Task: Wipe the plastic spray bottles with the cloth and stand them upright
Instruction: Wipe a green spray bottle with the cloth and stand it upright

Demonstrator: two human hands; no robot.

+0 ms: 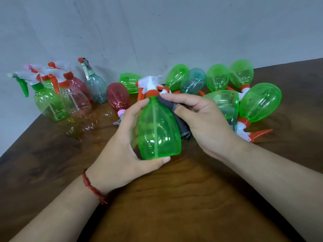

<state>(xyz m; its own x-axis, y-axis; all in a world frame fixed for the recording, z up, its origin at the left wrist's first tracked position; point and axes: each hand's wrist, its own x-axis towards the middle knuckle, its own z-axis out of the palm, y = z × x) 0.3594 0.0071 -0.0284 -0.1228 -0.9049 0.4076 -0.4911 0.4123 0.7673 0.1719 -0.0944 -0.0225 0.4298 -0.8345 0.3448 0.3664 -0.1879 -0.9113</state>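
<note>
My left hand [120,145] grips a clear green spray bottle [158,130] with an orange collar and white head, held upright above the table. My right hand [202,119] holds a dark grey cloth [181,123] and presses it against the bottle's right shoulder and side. Several wiped-looking bottles stand upright at the back left, among them a green one [49,105], a pale pink one [75,102] and a grey-blue one [96,88]. Several more lie on their sides behind my hands: a red one [118,96], green ones [260,102] [217,77] and a teal one [193,83].
The brown wooden table [166,198] runs up to a pale wall [157,32] at the back. Its left edge slants from the near left toward the standing bottles. An orange trigger [260,134] of a lying bottle points right, close to my right wrist.
</note>
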